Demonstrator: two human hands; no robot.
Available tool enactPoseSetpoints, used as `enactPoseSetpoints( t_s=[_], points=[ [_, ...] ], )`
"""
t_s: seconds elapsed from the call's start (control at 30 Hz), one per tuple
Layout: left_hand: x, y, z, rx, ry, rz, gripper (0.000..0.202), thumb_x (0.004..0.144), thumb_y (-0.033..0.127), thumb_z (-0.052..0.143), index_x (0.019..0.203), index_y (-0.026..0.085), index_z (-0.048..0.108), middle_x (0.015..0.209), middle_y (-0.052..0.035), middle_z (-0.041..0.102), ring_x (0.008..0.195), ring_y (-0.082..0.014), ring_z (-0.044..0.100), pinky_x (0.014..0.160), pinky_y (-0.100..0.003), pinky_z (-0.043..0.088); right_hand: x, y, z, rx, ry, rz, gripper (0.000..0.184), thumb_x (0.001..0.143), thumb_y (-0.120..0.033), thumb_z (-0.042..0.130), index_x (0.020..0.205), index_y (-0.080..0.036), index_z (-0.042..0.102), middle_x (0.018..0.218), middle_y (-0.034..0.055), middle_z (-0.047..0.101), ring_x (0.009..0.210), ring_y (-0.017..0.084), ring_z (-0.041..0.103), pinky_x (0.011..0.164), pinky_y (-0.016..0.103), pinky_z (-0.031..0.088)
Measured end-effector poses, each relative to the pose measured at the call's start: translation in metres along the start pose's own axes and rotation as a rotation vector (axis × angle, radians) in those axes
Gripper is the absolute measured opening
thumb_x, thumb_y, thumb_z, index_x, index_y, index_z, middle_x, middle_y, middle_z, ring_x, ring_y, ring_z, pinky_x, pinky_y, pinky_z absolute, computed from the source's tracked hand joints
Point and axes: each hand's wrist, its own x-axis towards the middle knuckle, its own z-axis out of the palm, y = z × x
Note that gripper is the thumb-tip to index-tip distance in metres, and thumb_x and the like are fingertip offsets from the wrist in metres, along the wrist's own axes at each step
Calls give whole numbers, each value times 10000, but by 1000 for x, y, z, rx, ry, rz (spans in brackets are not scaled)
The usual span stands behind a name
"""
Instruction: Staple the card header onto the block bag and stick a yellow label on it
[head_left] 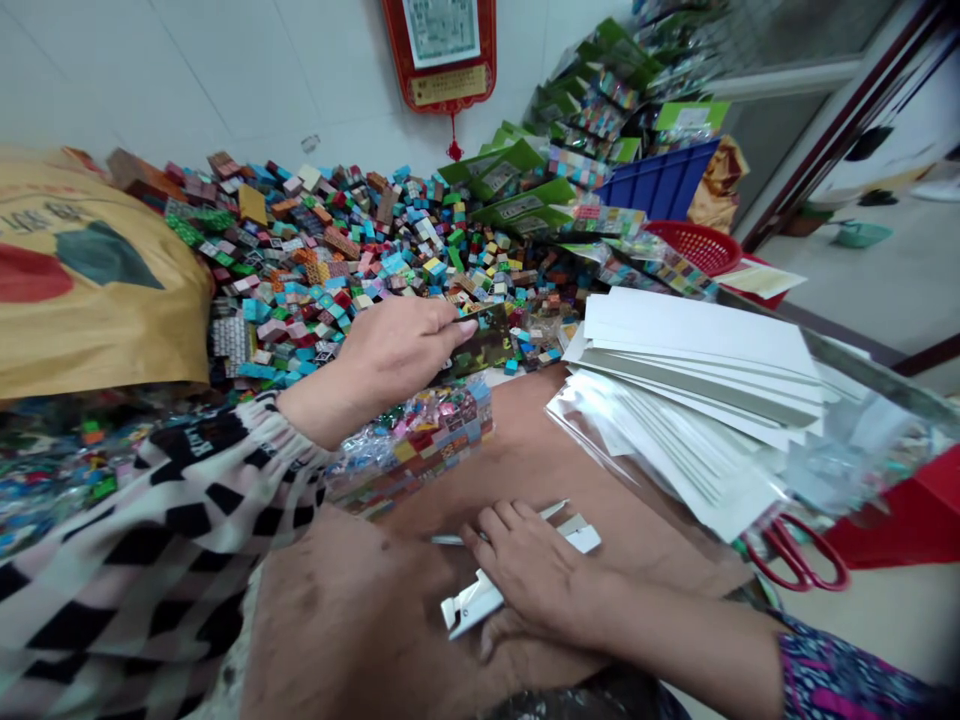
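From the head view, the left hand (390,350) pinches a dark printed card (484,340) at the near edge of the heap of coloured cubes (337,250). Nearer than the heap, the right hand (536,575) lies flat, fingers loose, on a white stapler (480,600). A clear bag of cubes (420,440) sits between them.

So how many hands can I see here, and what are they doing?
2. The left hand reaches out over the pile of coloured blocks, pinching a dark card. The right hand rests on a white stapler on the brown surface.
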Motion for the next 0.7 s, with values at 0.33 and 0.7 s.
enactPoseSetpoints(
  t_s=[0.33, 0.7],
  points=[
    [-1, -3, -4, -238, -16, 42, 404, 870, 457, 442, 549, 219, 389, 574, 6, 459, 605, -176, 457, 606, -318, 340, 23, 67, -82, 886, 488, 260, 301, 929, -440, 528, 1148, -234, 548, 996, 61, 583, 910, 225, 553, 795, 379, 453],
    [-3, -3, -8, -278, -46, 19, 366, 863, 468, 447, 755, 209, 683, 747, -18, 674, 760, -201, 593, 684, -283, 429, 60, 106, -116, 1442, 594, 70, 403, 626, -175, 687, 1002, -251, 567, 993, -16, 534, 839, 155, 486, 773, 306, 392]
  ],
)
